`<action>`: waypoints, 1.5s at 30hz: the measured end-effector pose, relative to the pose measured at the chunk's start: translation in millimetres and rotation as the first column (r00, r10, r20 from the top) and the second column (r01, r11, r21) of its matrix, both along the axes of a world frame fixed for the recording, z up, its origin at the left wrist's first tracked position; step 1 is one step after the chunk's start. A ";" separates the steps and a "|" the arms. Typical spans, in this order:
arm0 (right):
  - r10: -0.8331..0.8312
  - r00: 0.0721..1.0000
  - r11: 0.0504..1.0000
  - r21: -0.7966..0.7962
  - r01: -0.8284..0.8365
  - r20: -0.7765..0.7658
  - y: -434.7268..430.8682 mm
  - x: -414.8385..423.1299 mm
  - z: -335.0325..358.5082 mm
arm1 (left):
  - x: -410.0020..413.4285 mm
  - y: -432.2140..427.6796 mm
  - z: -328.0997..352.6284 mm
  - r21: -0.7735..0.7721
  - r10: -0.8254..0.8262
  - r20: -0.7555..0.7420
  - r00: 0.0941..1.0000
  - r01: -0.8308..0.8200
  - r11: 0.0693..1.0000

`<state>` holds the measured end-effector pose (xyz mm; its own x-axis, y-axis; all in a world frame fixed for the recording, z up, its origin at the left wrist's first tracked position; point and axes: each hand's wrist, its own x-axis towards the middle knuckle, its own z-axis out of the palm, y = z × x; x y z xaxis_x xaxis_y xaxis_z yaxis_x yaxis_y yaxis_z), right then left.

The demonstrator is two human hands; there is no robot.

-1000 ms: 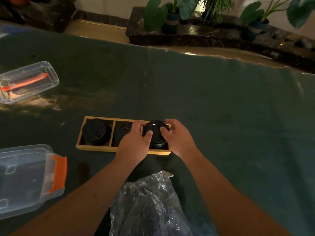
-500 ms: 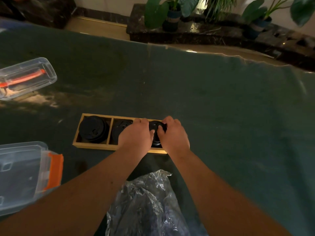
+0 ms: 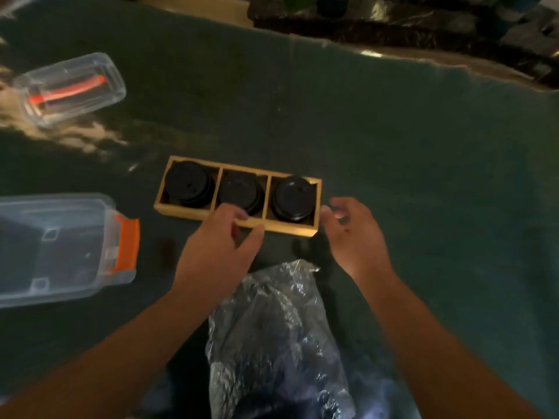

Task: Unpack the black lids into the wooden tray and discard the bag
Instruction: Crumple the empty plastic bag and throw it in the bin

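Observation:
A wooden tray (image 3: 193,213) with three compartments lies on the dark green table. Each compartment holds a stack of black lids: left stack (image 3: 188,182), middle stack (image 3: 239,190), right stack (image 3: 292,197). My left hand (image 3: 219,251) hovers at the tray's near edge, fingers apart and holding nothing. My right hand (image 3: 352,234) is just off the tray's right end, fingers loosely curled, empty. A crumpled clear plastic bag (image 3: 272,337) lies on the table between my forearms.
A clear plastic box with an orange latch (image 3: 60,246) sits at the left. A second clear container with an orange item inside (image 3: 72,87) lies at the far left. A dark ledge (image 3: 393,28) runs past the table's far edge.
Both hands have let go of the right stack of lids, which now rests in the right compartment, and have drawn back towards me. The camera has tilted down.

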<state>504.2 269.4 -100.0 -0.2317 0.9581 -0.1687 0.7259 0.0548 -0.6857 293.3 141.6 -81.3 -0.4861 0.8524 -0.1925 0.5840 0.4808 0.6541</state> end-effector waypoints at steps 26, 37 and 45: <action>0.289 0.809 0.957 0.120 -0.265 -0.512 12.7 -51.6 288.7 | -59.8 3.4 285.2 0.415 0.039 0.225 0.974 -0.132 0.900; 0.358 0.695 0.918 0.373 -0.138 -0.624 14.1 1.5 602.5 | -82.9 22.9 608.8 0.698 -0.270 -0.022 0.963 0.208 0.685; 0.396 0.603 0.889 0.453 -0.063 -0.693 -31.1 22.7 692.3 | -71.7 1.9 702.3 0.717 -0.309 -0.223 0.924 0.370 0.590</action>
<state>526.9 238.3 592.3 -0.3342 0.7988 0.5002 -0.1110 0.4937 -0.8625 221.6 143.5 621.0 -0.1163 0.7972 0.5924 0.6591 -0.3843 0.6464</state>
